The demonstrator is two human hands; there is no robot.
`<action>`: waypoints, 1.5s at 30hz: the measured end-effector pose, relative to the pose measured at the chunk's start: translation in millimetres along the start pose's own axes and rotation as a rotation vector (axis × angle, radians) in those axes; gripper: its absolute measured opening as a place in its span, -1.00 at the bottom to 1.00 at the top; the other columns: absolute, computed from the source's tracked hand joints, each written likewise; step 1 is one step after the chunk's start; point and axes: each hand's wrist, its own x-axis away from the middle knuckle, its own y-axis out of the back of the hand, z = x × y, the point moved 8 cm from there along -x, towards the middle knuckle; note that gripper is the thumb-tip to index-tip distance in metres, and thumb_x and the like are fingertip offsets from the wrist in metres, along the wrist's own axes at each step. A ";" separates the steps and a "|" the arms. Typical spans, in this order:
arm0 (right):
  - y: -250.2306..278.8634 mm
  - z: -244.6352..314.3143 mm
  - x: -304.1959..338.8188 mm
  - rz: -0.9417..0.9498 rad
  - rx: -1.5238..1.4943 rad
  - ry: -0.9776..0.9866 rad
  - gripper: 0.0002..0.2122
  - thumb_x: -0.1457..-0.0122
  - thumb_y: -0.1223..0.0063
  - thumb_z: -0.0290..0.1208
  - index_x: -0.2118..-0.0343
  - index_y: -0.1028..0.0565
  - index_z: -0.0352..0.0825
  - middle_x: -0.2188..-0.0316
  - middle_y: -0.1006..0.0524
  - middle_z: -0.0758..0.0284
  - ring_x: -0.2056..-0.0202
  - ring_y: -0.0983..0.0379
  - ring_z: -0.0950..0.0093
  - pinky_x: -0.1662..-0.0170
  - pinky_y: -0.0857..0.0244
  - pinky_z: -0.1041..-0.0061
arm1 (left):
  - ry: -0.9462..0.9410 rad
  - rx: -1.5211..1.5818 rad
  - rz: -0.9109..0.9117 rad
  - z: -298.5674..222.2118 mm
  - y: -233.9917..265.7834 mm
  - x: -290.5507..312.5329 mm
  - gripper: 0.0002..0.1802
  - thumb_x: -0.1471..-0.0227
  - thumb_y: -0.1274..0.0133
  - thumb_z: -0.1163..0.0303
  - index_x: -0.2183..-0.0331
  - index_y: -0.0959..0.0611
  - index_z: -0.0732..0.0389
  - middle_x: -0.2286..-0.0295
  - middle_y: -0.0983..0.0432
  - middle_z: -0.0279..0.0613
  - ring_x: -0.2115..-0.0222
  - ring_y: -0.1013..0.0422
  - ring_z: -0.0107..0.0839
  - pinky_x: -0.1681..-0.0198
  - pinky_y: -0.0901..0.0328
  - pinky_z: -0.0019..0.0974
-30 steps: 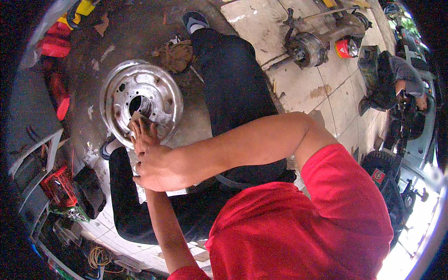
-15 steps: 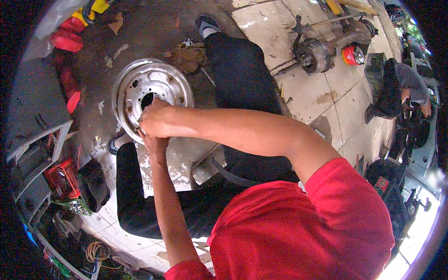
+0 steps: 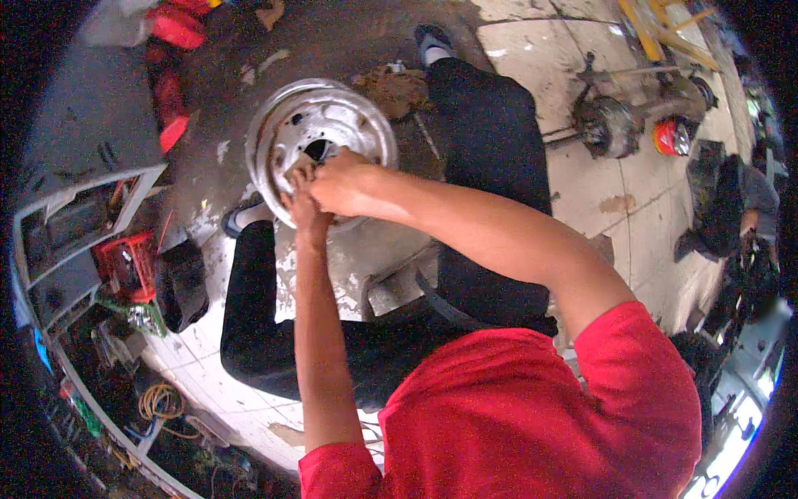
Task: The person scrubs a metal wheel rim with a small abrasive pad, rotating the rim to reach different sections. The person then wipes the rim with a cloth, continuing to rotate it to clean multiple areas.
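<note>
A bare, scuffed silver steel wheel rim (image 3: 376,125) lies on the floor between my feet, its dark centre hole partly covered by my hands. My right hand (image 3: 347,183) is curled over the near part of its face, just beside the hole, with most fingers hidden underneath. Against it, on the left, my left hand (image 3: 309,208) has bent fingers pressed close together. A small tan-grey edge shows at the left fingertips, too blurred to name. Both hands look closed, and what they grip is mostly covered.
Right of my leg lies a greasy axle with a hub (image 3: 611,125), beside a red can (image 3: 671,137). A brown rag (image 3: 395,90) is beyond the rim. On the left stand a metal-framed shelf (image 3: 91,187) and a red crate (image 3: 125,266). Another person (image 3: 752,195) is at far right.
My view has shifted, so the whole scene sits further right and higher. My left fingers have come up beside my right hand, from lower beneath it. The rim stays on the floor.
</note>
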 end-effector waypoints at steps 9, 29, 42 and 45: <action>-14.6 -8.2 1.5 0.133 0.010 0.021 -0.64 -0.12 -0.01 -0.23 0.04 -0.44 -0.26 0.19 -0.56 0.12 0.14 -0.50 0.14 0.06 -0.33 0.10 | -0.031 0.187 0.021 -48.4 34.9 23.0 -0.22 0.00 -0.04 0.00 -0.20 -0.27 0.11 -0.21 -0.08 0.06 -0.23 -0.01 0.01 -0.20 0.07 0.28; -35.0 3.4 -2.8 0.227 -0.018 0.074 -0.61 -0.12 -0.04 -0.18 0.05 -0.44 -0.30 0.14 -0.52 0.06 0.10 -0.47 0.12 0.02 -0.29 0.06 | 0.038 0.135 -0.008 -34.3 23.2 16.2 -0.17 0.00 -0.02 -0.05 -0.21 -0.22 0.14 -0.22 -0.03 0.09 -0.23 -0.04 -0.03 -0.19 0.02 0.21; -28.2 -3.9 -2.9 0.137 0.036 0.076 -0.62 -0.12 -0.05 -0.20 0.04 -0.44 -0.29 0.25 -0.59 0.17 0.20 -0.54 0.17 0.09 -0.34 0.09 | -0.009 0.144 0.079 -41.5 30.4 25.8 -0.14 0.06 -0.11 0.05 -0.23 -0.20 0.09 -0.23 -0.02 0.01 -0.24 -0.01 -0.07 -0.22 0.04 0.18; -26.5 -2.7 -2.8 0.129 0.013 0.075 -0.62 -0.11 -0.05 -0.20 0.05 -0.44 -0.29 0.27 -0.59 0.15 0.21 -0.54 0.15 0.09 -0.34 0.10 | 0.001 0.233 0.172 -43.5 26.4 33.4 -0.13 0.09 -0.14 0.05 -0.22 -0.21 0.07 -0.23 -0.05 0.00 -0.24 -0.02 -0.06 -0.22 0.04 0.18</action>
